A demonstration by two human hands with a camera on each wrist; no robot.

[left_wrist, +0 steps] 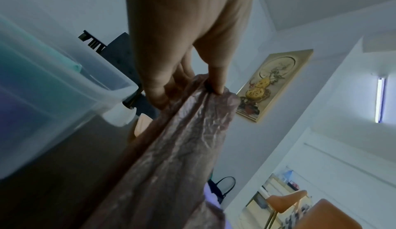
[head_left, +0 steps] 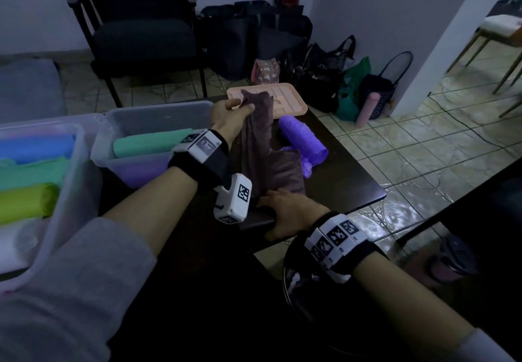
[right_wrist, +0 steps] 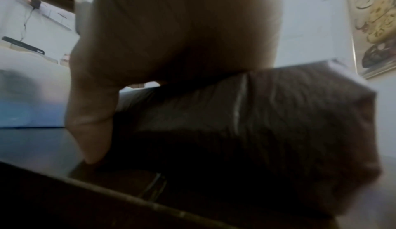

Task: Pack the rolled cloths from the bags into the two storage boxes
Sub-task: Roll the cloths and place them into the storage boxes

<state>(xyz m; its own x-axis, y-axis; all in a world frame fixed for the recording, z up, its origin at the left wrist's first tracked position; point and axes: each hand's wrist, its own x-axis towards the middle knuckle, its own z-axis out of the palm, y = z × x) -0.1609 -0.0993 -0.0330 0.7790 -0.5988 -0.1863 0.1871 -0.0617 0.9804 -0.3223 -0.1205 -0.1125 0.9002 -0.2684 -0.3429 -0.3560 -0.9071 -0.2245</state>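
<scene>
The left hand is pinching the brown bag; the right hand is lying flat on its lower end; a purple bag is lying at three o'clock.

Head cam high, looking fwd and down over dark table, L wrist cam low, tilted up, R wrist cam v. close at table edge, both wrist views share wall painting.

A brown bag stretches taut upward from a dark brown roll near the surface's front edge; a purple bagged roll lies beside it, toward the right edge. Two clear boxes at the left edge hold coloured rolls
</scene>
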